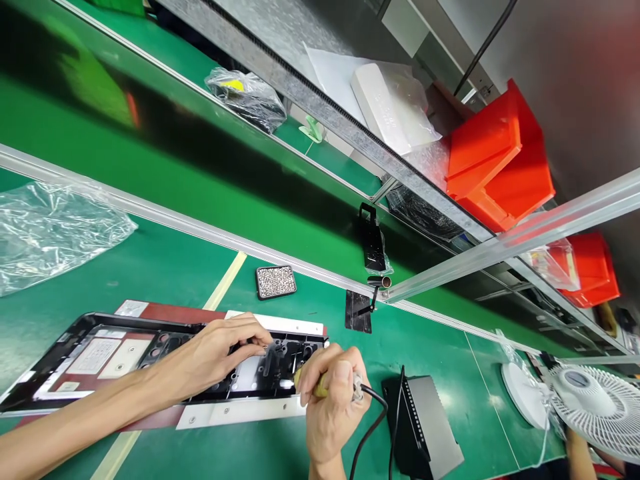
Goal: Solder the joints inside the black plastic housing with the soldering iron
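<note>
A long black plastic housing (155, 325) lies on a dark red board (170, 312) with white strips along its edges. Over its right part is my left hand (227, 343), fingers closed together at a small dark part; what they pinch is too small to make out. My right hand (334, 390) is wrapped round a yellow-handled corded tool (320, 385), whose front end points left into the housing. A black cord (376, 395) runs from the tool's back end. The tip and the exact spot it meets are hard to see.
Beyond the housing sits a small black tray (277, 282) of silver metal pieces. A black and grey box (425, 427) stands right of my right hand. Farther off are a white fan (587, 400), a metal rail (190, 233), plastic film (60, 230) and a shelf with red bins (500, 153).
</note>
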Demonstrator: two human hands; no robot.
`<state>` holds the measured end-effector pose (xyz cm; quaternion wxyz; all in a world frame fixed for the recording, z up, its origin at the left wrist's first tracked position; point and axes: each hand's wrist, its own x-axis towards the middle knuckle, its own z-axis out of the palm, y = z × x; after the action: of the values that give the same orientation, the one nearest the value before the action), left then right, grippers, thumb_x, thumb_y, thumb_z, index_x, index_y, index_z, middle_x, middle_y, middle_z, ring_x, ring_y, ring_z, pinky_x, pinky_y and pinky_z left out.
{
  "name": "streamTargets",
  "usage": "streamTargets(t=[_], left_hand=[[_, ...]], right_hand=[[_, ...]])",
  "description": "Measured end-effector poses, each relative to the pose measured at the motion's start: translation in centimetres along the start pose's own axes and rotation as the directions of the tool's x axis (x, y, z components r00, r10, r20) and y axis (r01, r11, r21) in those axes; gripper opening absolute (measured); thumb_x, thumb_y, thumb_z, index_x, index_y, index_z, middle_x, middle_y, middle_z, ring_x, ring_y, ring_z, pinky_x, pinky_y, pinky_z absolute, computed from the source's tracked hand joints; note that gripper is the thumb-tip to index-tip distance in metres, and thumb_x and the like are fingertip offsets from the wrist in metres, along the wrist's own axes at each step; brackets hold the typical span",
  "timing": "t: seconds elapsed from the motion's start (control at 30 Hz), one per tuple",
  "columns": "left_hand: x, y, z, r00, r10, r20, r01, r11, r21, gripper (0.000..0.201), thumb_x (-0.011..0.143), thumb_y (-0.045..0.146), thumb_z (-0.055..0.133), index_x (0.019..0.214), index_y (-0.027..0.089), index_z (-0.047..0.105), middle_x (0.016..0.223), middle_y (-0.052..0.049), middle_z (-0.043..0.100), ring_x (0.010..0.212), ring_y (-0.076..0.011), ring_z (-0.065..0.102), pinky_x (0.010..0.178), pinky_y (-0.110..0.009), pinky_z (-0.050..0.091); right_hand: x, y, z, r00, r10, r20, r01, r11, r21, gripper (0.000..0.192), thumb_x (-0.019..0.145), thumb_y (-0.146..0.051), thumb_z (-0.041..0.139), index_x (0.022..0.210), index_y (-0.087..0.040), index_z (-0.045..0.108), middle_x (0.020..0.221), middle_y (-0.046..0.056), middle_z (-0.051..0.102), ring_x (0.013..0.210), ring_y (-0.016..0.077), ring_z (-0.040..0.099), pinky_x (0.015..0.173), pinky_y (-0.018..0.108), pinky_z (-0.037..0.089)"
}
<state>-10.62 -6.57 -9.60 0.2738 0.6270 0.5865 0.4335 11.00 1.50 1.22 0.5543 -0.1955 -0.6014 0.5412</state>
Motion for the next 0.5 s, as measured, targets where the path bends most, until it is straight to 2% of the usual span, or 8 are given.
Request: streamTargets(t=[0.1, 0.23, 0.4, 0.5], left_hand=[[0.1, 0.2, 0.0, 0.999, 0.041, 0.004, -0.041, 0.999, 0.022, 0.031, 0.132, 0.042, 0.062, 0.122, 0.030, 0.088, 0.118, -0.001, 0.092, 0.105, -0.0210, 0.085, 0.095, -0.031, 0.064], [0.8, 0.3, 0.4, 0.988, 0.153, 0.034, -0.155, 0.986, 0.069, 0.030, 0.134, 0.029, 0.055, 0.124, 0.028, 0.083, 0.116, -0.002, 0.089, 0.107, -0.0203, 0.080, 0.097, -0.030, 0.060], [2.2, -0.2, 2.4, 0.942, 0.335, 0.006, -0.329, 0.923, 0.196, 0.031, 0.132, 0.018, 0.050, 0.111, 0.024, 0.072, 0.104, -0.003, 0.078, 0.097, -0.0216, 0.066, 0.083, -0.034, 0.048], [3.2, -0.5, 3.2, 0.917, 0.397, 0.049, -0.397, 0.887, 0.235, 0.029, 0.129, 0.012, 0.050, 0.109, 0.024, 0.068, 0.100, -0.002, 0.074, 0.092, -0.0218, 0.062, 0.081, -0.036, 0.044]], right_hand=[[0.0, 0.0, 0.0, 1.000, -0.002, 0.003, 0.002, 1.000, 0.003, 0.050, 0.131, -0.038, 0.063, 0.083, -0.025, 0.061, 0.062, -0.005, 0.066, 0.048, 0.0114, 0.046, 0.049, 0.024, 0.048], [-0.1, 0.0, -0.1, 1.000, -0.003, 0.003, 0.003, 1.000, 0.005, 0.049, 0.132, -0.038, 0.062, 0.084, -0.025, 0.063, 0.064, -0.005, 0.066, 0.047, 0.0107, 0.047, 0.050, 0.024, 0.048], [-0.1, 0.1, -0.2, 1.000, -0.005, 0.003, 0.004, 1.000, 0.013, 0.049, 0.132, -0.037, 0.062, 0.085, -0.025, 0.062, 0.064, -0.006, 0.066, 0.047, 0.0107, 0.047, 0.050, 0.024, 0.048], [-0.2, 0.2, -0.1, 1.000, -0.007, 0.001, 0.007, 1.000, 0.012, 0.049, 0.133, -0.037, 0.061, 0.085, -0.025, 0.061, 0.064, -0.006, 0.065, 0.047, 0.0107, 0.047, 0.050, 0.024, 0.047]])
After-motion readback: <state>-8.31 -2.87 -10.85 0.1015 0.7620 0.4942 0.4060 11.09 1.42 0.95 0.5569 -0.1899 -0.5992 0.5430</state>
